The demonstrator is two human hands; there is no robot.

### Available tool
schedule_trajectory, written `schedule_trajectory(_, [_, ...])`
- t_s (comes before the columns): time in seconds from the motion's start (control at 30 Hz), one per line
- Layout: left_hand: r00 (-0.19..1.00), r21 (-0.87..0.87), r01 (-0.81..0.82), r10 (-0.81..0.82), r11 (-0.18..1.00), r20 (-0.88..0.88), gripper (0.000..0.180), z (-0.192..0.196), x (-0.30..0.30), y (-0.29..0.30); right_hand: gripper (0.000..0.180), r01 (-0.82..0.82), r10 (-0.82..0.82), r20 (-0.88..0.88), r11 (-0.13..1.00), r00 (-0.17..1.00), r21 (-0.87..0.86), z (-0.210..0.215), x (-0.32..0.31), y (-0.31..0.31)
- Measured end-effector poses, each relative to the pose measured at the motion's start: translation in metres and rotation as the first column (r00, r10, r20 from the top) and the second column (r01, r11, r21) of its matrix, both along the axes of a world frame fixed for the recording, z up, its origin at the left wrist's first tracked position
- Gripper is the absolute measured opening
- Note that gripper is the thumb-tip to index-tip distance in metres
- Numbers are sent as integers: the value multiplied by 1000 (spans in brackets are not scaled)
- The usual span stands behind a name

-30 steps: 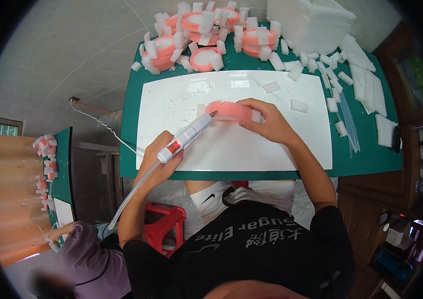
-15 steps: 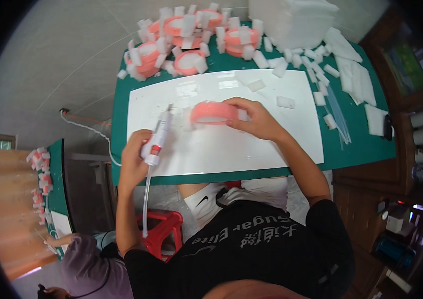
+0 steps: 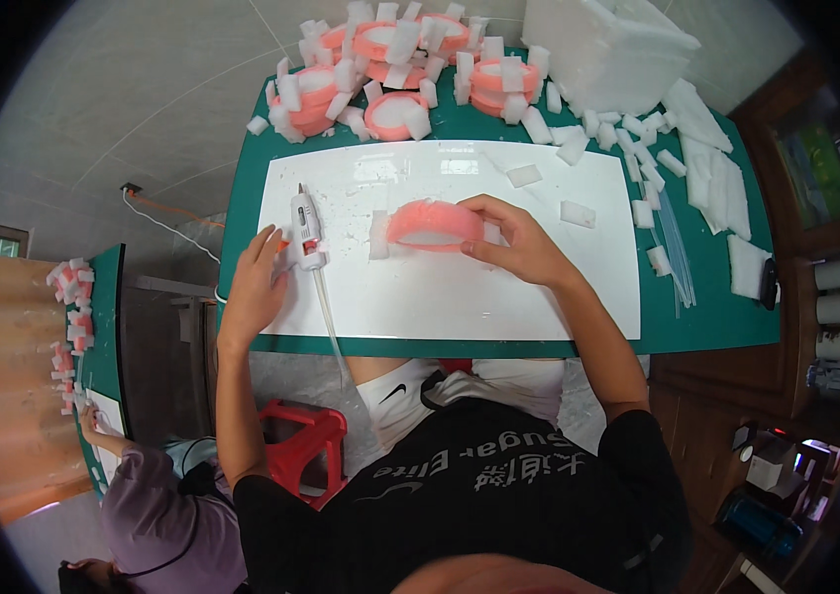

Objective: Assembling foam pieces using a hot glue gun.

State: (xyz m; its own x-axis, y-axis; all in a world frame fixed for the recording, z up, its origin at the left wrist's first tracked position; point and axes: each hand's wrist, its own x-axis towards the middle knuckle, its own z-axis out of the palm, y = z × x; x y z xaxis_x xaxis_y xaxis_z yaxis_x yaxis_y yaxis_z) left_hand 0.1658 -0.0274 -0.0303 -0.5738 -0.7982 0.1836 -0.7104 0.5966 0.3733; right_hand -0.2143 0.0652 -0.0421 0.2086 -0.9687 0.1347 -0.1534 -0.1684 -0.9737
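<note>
My right hand (image 3: 517,241) grips the right side of a pink foam ring (image 3: 430,216), thumb in front and fingers behind. The ring stands tilted over the white board, its pale inside partly showing. A white foam block (image 3: 378,236) sits against its left side; another, at its right, is partly hidden by my fingers. To the left, a white glue gun (image 3: 306,226) lies on the board with its nozzle pointing away and a clear glue stick trailing from its rear. Beside its orange trigger is my left hand (image 3: 256,285), fingers stretched out and holding nothing.
The white board (image 3: 460,307) rests on a green table (image 3: 727,307). Pink rings with white blocks (image 3: 395,117) are piled at the back. Loose foam pieces and clear glue sticks (image 3: 675,243) lie right. A red stool (image 3: 303,450) stands below; another person (image 3: 167,515) works at far left.
My left hand has set the glue gun down on the board and let go of it. My right hand still holds the pink ring in nearly the same place.
</note>
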Motion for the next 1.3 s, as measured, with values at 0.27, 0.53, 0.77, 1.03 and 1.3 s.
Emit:
schedule_trajectory(0.27, [919, 178, 332, -275, 926, -284, 53, 55, -103, 31, 45, -149, 148, -60, 988, 987, -25, 17, 10, -2])
schedule_trajectory(0.53, [929, 301, 317, -230, 899, -290, 38, 49, -123, 23, 54, 217, -275, -441, 960, 854, -177, 13, -54, -7])
schedule_trajectory(0.77, [936, 284, 300, -223, 911, -272, 39, 46, -125, 23, 48, 452, -699, -638, 706, 322, -546, -29, -126, -45])
schedule_trajectory(1.03, [937, 262, 273, -194, 926, -291, 38, 49, -130, 26, 42, 368, -474, -347, 870, 809, -329, 45, -66, -3])
schedule_trajectory(1.3, [941, 278, 281, -208, 919, -266, 39, 45, -134, 27, 42, -49, -160, -476, 916, 865, -397, 70, 20, 30])
